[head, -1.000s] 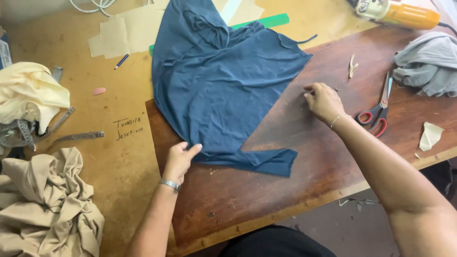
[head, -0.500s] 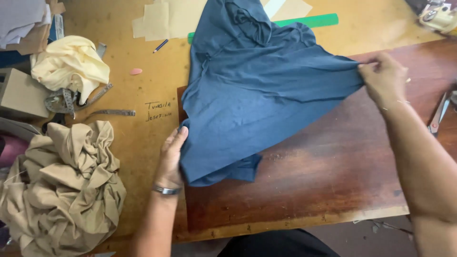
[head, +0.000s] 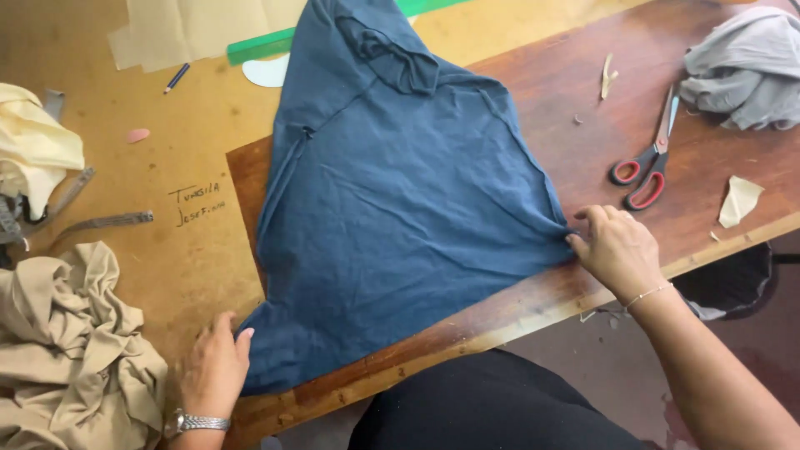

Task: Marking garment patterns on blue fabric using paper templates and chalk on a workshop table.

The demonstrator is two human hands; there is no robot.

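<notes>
My right hand [head: 617, 250] has its grip closed on the right corner of the blue cloth [head: 400, 217], fingertips pinching the edge just above the near rim of the counter [head: 583, 75]. My left hand [head: 212, 367] lies flat with the fingers spread apart, clamped on nothing, its fingertips touching the cloth's lower left corner where it reaches the counter's front edge. A wristwatch [head: 193, 423] sits on that wrist and a thin bracelet [head: 648, 293] on the right one.

The blue cloth lies spread between the two hands over the dark wooden board, wide along the near edge and narrowing toward the far side, where it bunches into folds. Its left part hangs slightly past the dark board onto the lighter yellow surface.

To the right of the cloth, well apart from my right hand, red-handled scissors [head: 646, 171] lie on the dark wood, blades pointing away from me. Beyond them a grey cloth [head: 742, 71] is heaped at the far right corner, and a small pale scrap [head: 737, 200] lies near the front edge.

On the left, a crumpled beige cloth [head: 71, 350] sits just beside my left hand, with a pale yellow cloth [head: 33, 142] farther back. A pencil [head: 176, 78] and a green ruler [head: 267, 46] lie at the far side, near some paper patterns [head: 200, 25].
</notes>
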